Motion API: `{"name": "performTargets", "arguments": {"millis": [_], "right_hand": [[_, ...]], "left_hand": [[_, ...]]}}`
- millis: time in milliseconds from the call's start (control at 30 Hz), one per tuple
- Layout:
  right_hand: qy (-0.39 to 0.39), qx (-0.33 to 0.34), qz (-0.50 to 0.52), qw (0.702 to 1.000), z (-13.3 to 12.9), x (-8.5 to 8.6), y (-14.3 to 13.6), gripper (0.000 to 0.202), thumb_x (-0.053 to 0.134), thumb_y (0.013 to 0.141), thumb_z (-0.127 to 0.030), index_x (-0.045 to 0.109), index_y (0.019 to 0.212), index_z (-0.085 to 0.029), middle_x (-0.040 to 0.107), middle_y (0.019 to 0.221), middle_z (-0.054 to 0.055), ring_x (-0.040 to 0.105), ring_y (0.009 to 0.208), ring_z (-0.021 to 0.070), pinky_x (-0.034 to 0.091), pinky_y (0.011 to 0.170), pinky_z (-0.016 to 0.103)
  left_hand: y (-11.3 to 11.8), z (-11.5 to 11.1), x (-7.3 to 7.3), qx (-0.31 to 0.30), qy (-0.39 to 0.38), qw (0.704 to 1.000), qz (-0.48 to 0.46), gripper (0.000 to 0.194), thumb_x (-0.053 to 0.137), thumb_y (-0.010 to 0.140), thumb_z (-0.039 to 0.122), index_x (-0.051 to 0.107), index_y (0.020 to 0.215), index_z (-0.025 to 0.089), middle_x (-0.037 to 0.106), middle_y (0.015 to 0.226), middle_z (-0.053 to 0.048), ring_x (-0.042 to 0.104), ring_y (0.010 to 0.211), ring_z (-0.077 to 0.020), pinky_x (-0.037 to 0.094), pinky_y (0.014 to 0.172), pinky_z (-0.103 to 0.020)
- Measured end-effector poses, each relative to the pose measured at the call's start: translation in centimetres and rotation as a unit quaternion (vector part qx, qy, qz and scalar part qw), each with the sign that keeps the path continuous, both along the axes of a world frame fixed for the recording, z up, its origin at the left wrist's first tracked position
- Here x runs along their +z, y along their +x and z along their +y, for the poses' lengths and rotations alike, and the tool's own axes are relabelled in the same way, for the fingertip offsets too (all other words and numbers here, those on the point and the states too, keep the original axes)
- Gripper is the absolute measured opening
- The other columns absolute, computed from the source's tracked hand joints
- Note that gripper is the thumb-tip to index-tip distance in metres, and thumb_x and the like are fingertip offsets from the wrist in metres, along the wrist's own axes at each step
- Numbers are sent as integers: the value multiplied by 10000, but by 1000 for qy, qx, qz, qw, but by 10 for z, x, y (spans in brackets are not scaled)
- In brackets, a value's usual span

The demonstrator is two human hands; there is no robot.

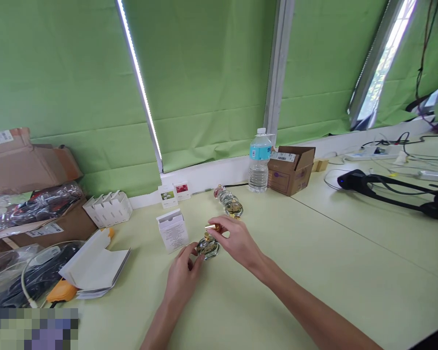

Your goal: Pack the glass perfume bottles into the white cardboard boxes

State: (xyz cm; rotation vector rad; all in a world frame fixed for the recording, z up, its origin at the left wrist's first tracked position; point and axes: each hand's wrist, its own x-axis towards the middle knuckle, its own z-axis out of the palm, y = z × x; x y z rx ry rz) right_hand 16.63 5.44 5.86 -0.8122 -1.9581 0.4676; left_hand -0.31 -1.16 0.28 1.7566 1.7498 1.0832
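A round glass perfume bottle (208, 247) with a gold neck rests on the pale green table. My left hand (184, 272) is closed on the bottle's left side, fingers and thumb at its edge. Just above the neck, my right hand (237, 240) pinches a small gold cap (212, 227), which looks apart from the bottle. An open white carton (173, 231) stands to the left of the bottle. Behind my right hand, several similar bottles (233, 208) form a row running back toward the wall.
Behind are a water bottle (260, 163), a brown box (291, 170) and two small picture cards (168, 196). White cartons (109, 208), opened white packaging (97, 267) and cardboard boxes (25, 165) crowd the left. Black headgear (390, 193) and cables lie right.
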Motion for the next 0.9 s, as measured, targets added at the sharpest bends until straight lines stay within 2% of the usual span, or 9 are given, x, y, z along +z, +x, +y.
{"name": "performTargets", "arguments": {"millis": [100, 200, 333, 467, 600, 733, 800, 900], "right_hand": [[28, 10, -11, 999, 0, 0, 0, 238, 469, 918, -275, 636, 1082, -234, 652, 962, 53, 616, 805, 163, 513, 728, 304], [18, 8, -19, 1000, 0, -1, 0, 289, 443, 927, -274, 584, 1176, -231, 641, 1007, 63, 619, 802, 161, 518, 728, 312], [-24, -6, 3, 1000, 2, -4, 1, 235, 534, 874, -291, 575, 1089, -207, 657, 953, 44, 624, 780, 158, 532, 696, 297], [13, 5, -13, 1000, 5, -1, 4, 170, 522, 884, -274, 644, 983, -210, 664, 911, 44, 617, 763, 152, 521, 700, 293], [33, 20, -40, 998, 5, 0, 4, 246, 457, 917, -259, 651, 1064, -217, 666, 908, 59, 613, 763, 158, 513, 697, 302], [-9, 21, -45, 999, 2, -3, 0, 303, 513, 887, -285, 561, 1180, -223, 658, 901, 41, 610, 742, 154, 516, 699, 302], [-30, 29, -44, 998, -1, -4, -2, 305, 534, 876, -298, 535, 1172, -227, 649, 913, 32, 611, 755, 152, 514, 700, 295], [-23, 43, -52, 997, -4, -2, -5, 201, 521, 886, -281, 557, 1074, -221, 647, 942, 32, 610, 790, 151, 504, 719, 287]], "left_hand": [[0, 0, 0, -5, 3, 1000, 0, 342, 426, 858, 405, 563, 1127, 243, 626, 969, -19, 483, 566, -103, 386, 560, -230], [0, 0, 0, -6, 6, 1000, 1, 342, 424, 858, 400, 566, 1123, 239, 627, 957, -22, 485, 568, -105, 386, 560, -229], [-1, 0, -2, -5, 2, 1000, 5, 345, 426, 860, 387, 553, 1150, 250, 625, 968, -17, 485, 569, -103, 387, 565, -228], [-1, 1, -3, -3, 7, 1000, 4, 343, 426, 859, 380, 553, 1148, 247, 626, 972, -22, 490, 566, -104, 391, 569, -231], [-1, 0, -4, -4, 8, 1000, 6, 347, 415, 866, 388, 550, 1156, 255, 626, 972, -20, 490, 565, -105, 389, 566, -231], [-1, 0, -2, -4, 10, 1000, 10, 349, 412, 863, 387, 559, 1145, 245, 628, 966, -30, 494, 563, -108, 397, 573, -235], [-1, 0, -1, -5, 9, 1000, 13, 351, 411, 862, 383, 558, 1148, 243, 628, 966, -33, 499, 568, -110, 401, 580, -239], [-1, -1, 1, -8, 8, 1000, 14, 348, 411, 863, 382, 559, 1145, 242, 629, 960, -33, 499, 568, -110, 397, 575, -239]]}}
